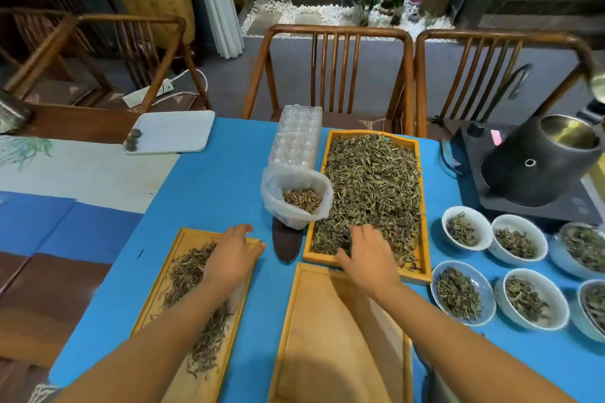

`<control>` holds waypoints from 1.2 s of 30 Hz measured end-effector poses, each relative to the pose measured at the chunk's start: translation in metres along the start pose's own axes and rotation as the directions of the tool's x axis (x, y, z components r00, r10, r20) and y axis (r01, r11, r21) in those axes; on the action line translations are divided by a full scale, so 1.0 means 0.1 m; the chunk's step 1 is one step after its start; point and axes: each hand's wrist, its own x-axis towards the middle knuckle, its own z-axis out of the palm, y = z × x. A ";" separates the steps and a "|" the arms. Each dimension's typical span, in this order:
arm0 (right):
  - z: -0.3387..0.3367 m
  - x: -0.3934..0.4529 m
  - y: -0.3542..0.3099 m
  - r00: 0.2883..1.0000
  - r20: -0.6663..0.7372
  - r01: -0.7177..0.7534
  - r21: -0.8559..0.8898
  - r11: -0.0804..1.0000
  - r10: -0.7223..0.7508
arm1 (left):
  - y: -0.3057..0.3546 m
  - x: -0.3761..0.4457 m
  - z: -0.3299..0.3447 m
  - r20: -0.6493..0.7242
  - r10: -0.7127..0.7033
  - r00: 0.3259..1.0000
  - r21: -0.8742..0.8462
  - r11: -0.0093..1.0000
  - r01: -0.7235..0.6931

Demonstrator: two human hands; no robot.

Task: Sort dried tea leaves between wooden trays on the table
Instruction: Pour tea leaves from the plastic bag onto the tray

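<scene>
On the blue table (212,193), the right hand (368,258) rakes open-fingered in the full tray (422,206), risking spilled leaves, while the left hand (232,258) rests open, empty, on the side tray (157,291).

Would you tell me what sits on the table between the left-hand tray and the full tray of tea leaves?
In the head view, between the left tray and the full tray sit a dark oval dish and a plastic-lined cup of leaves.

Both bare forearms reach forward from near table edge, palms down. Left hand (230,260) lies flat toward left side, fingers together, loosely extended, thumb pointing right. Right hand (368,255) sits further right, near table middle, fingers spread and curled downward, thumb out left. Hands well apart.
</scene>
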 end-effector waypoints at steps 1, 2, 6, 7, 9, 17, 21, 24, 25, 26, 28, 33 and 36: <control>0.04 0.05 -0.05 1.000 0.018 0.008 -0.005 1.000 -0.008 | 0.00 0.09 0.01 0.019 0.000 1.000 0.009 1.000 -0.001; 0.09 0.10 -0.10 0.999 0.039 0.012 -0.001 1.000 -0.012 | 0.00 0.18 0.03 0.034 -0.001 0.999 0.022 1.000 0.000; 0.24 0.31 -0.30 0.993 0.118 -0.044 0.184 0.982 0.022 | -0.01 0.50 0.09 0.104 0.040 0.994 0.044 0.998 -0.045; 0.27 0.36 -0.34 0.992 0.120 -0.057 0.215 0.975 0.031 | -0.01 0.58 0.10 0.120 0.058 0.991 0.026 0.998 -0.062; 0.31 0.45 -0.40 0.992 0.112 -0.081 0.249 0.965 0.055 | 0.00 0.71 0.12 0.146 0.095 0.985 -0.032 0.995 -0.092; 0.36 0.72 -0.43 0.988 0.091 -0.154 0.410 0.899 0.128 | 0.09 1.00 0.22 0.194 0.180 0.964 -0.196 0.970 -0.141; 0.38 0.83 -0.46 0.988 0.086 -0.157 0.457 0.876 0.132 | 0.07 1.08 0.27 0.208 0.192 0.959 -0.246 0.959 -0.139; 0.40 0.91 -0.49 0.987 0.086 -0.163 0.474 0.865 0.139 | 0.09 1.15 0.26 0.220 0.146 0.965 -0.336 0.939 -0.065; 0.40 0.94 -0.50 0.986 0.089 -0.166 0.469 0.868 0.140 | 0.09 1.16 0.26 0.229 0.149 0.962 -0.374 0.926 -0.054; 0.41 0.96 -0.50 0.987 0.089 -0.163 0.467 0.869 0.137 | 0.09 1.17 0.27 0.237 0.154 0.959 -0.404 0.914 -0.047; 0.41 1.00 -0.52 0.989 0.077 -0.145 0.472 0.870 0.123 | 0.10 1.18 0.28 0.250 0.162 0.955 -0.449 0.893 -0.034; 0.38 0.98 -0.53 0.990 0.035 -0.137 0.500 0.855 0.138 | 0.11 1.15 0.27 0.244 0.165 0.956 -0.477 0.879 -0.030; 0.36 0.95 -0.52 0.988 0.007 -0.136 0.506 0.852 0.154 | 0.15 1.10 0.23 0.230 0.176 0.957 -0.483 0.875 -0.045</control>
